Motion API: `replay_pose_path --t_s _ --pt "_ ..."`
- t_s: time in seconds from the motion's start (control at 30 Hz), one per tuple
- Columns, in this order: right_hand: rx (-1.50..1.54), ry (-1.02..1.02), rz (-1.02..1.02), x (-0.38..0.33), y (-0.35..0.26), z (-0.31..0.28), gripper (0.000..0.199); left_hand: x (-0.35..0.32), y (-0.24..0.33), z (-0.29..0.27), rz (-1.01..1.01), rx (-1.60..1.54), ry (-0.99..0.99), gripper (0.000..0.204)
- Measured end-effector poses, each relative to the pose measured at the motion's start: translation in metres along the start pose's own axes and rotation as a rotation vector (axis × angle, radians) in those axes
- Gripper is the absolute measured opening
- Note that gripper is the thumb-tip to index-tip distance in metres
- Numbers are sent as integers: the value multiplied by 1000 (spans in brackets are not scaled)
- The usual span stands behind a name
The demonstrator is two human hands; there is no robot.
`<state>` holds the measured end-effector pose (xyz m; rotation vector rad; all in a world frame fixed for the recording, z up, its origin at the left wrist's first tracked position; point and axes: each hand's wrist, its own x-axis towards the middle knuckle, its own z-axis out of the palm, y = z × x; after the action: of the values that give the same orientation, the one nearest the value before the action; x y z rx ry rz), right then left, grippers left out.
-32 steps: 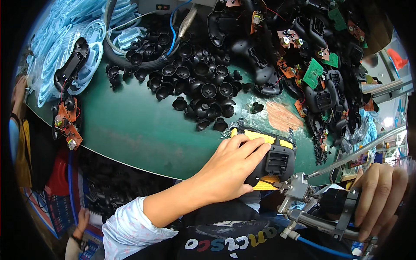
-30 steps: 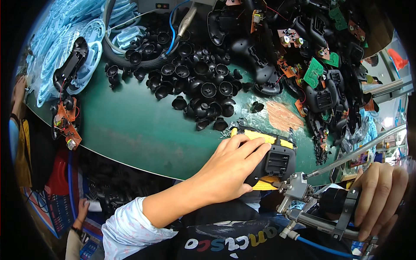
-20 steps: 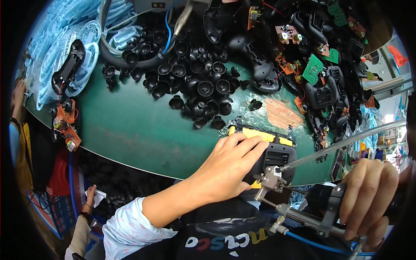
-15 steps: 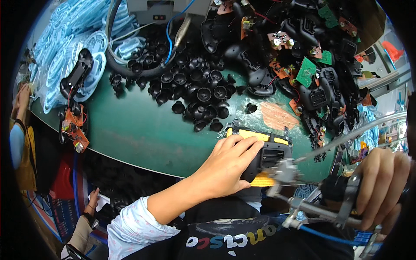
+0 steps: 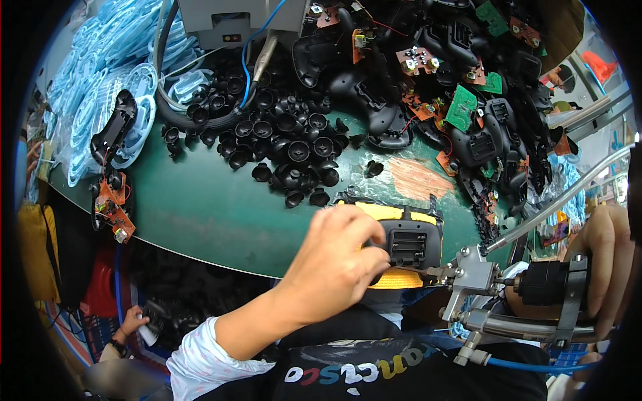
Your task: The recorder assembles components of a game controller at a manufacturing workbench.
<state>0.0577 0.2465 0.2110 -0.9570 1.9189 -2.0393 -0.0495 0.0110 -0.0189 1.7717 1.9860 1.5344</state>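
A black game controller (image 5: 431, 234) lies back up, its battery slots showing, in a yellow fixture (image 5: 400, 279) at the table's near edge. My left hand (image 5: 328, 257) is curled at the controller's left grip, thumb and fingers bent around its edge; the hand hides that grip and the exact contact. In my right hand (image 5: 605, 267), at the right rim of the view, is a powered screwdriver (image 5: 545, 283) with a metal feed head (image 5: 471, 273). Lying sideways, its tip reaches the controller's lower right corner. A clear feed tube (image 5: 568, 194) and a blue air hose run from the tool.
Black cup-shaped parts (image 5: 294, 150) are heaped mid-table. Controller shells and circuit boards (image 5: 461, 107) pile up at the right. Light-blue plastic pieces (image 5: 100, 87) fill the left, beside a half-open controller (image 5: 114, 127). A grey box (image 5: 241, 20) stands behind. Another person's hand (image 5: 134, 321) shows lower left.
My left hand has drawn back from lying flat across the controller and its fingers have curled. The screwdriver has moved slightly right and down, now steady and sharp. The whole view has shifted slightly.
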Motion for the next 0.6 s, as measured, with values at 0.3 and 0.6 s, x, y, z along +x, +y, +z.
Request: replay_pose_path --t_s 0.3,0.6 --pt "-110 108 -194 13 64 18 10 -9 -13 13 -156 -75 -277 96" --pt "-191 317 -70 -4 74 40 16 -4 -17 20 -108 -137 -232 88"
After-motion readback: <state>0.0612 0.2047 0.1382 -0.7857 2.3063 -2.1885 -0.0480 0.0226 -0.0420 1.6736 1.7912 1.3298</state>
